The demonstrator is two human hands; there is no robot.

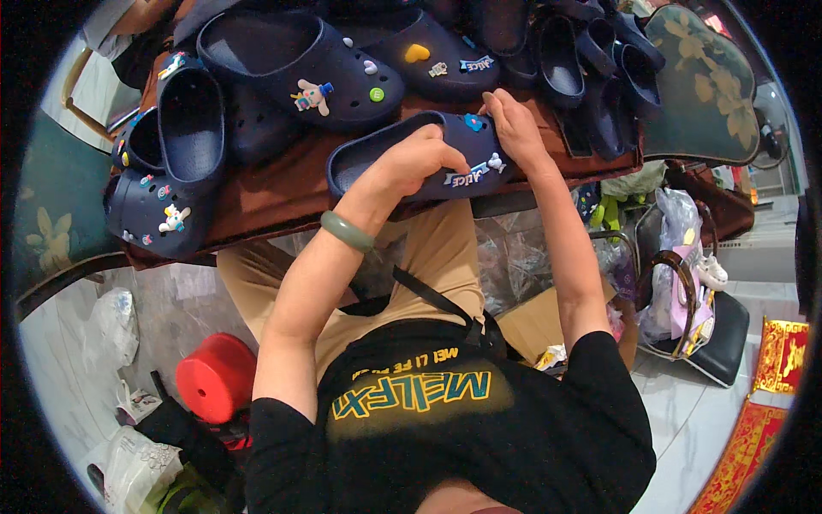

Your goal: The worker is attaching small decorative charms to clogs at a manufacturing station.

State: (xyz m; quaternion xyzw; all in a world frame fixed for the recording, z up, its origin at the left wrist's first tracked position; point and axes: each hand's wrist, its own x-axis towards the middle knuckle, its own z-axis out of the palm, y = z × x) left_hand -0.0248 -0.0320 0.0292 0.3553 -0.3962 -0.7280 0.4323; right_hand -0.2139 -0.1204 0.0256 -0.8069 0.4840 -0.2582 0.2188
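Observation:
A dark navy clog (360,154) lies sideways at the table's near edge, its toe to the right. Its top carries small charms: a blue flower-like one, a pale figure and a lettered one. Into the foot opening reach the fingers of my left hand (421,161), while the thumb presses on the top beside the lettered charm. My right hand (515,133) is closed at the toe end, with its fingertips partly hidden. Just beyond stand two more navy clogs, one with a white puppy-like charm (313,97), the other with a yellow heart charm (417,53).
A brown cloth (257,206) covers the table. More decorated clogs (190,124) stand at the left, and plain dark ones (561,64) at the right back. A red stool (216,377) is on the floor at left. Bags lie on a black chair (723,338) at right.

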